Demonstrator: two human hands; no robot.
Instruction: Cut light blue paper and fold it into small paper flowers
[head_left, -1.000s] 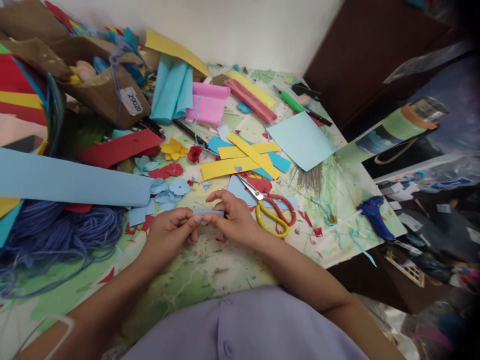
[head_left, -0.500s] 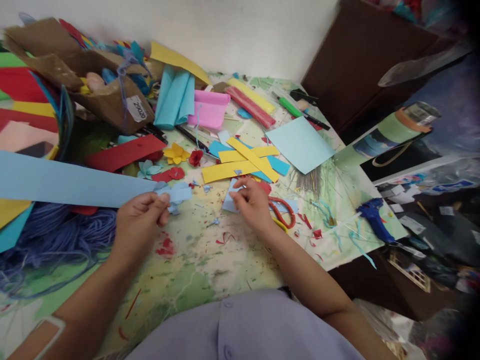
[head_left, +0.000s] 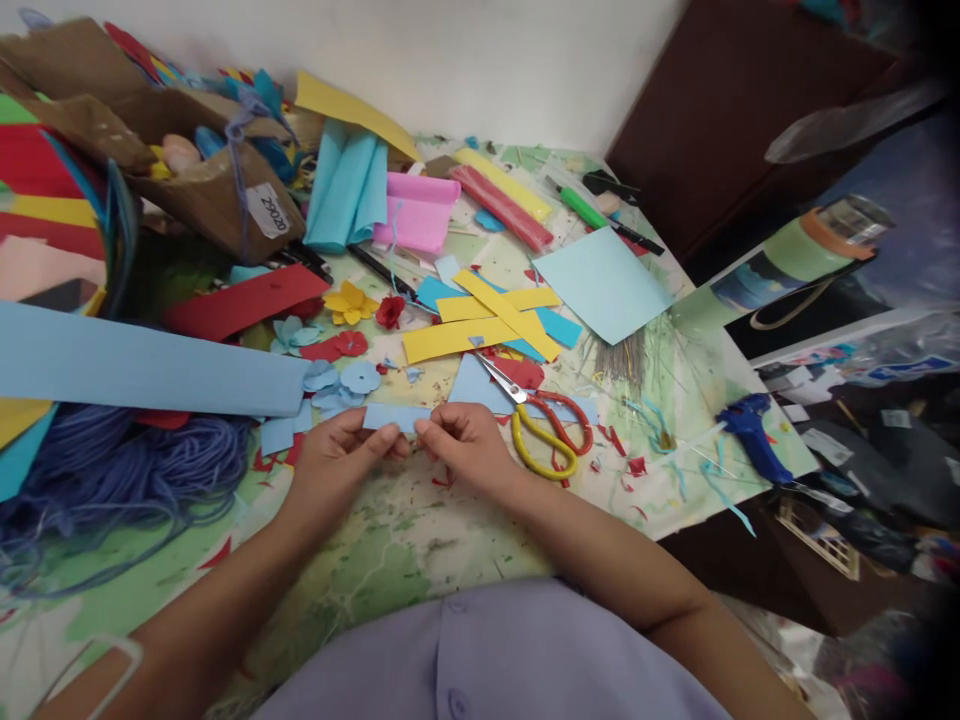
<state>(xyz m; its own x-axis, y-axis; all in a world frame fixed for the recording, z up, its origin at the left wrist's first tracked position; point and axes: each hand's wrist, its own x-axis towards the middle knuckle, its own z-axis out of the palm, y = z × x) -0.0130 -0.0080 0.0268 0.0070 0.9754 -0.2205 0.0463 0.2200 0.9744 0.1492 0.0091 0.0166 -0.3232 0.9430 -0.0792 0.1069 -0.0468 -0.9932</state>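
Observation:
Between my two hands is a small light-blue paper strip (head_left: pixel 396 416), held at its ends above the table. My left hand (head_left: pixel 345 447) pinches the left end, and my right hand (head_left: pixel 463 440) grips the right end. Just behind my left hand lie blue paper flower cutouts (head_left: pixel 358 378) and small blue paper pieces. Scissors (head_left: pixel 532 405) with one red and one yellow handle rest beside my right hand, blades parted, over blue and red paper. A long light-blue strip (head_left: pixel 150 358) stretches in from the left.
Yellow strips (head_left: pixel 480 325), a yellow paper flower (head_left: pixel 350 303) and a red one (head_left: pixel 389 312) lie behind. Blue yarn (head_left: pixel 142 490) is at left, below a brown paper bag (head_left: pixel 202 200). A blue glue gun (head_left: pixel 756 437) and a bottle (head_left: pixel 795 260) stand right.
My hands have come together, now sharing a small blue strip. The blue cutouts my left hand held lie on the table. My right hand moved left, uncovering the scissors.

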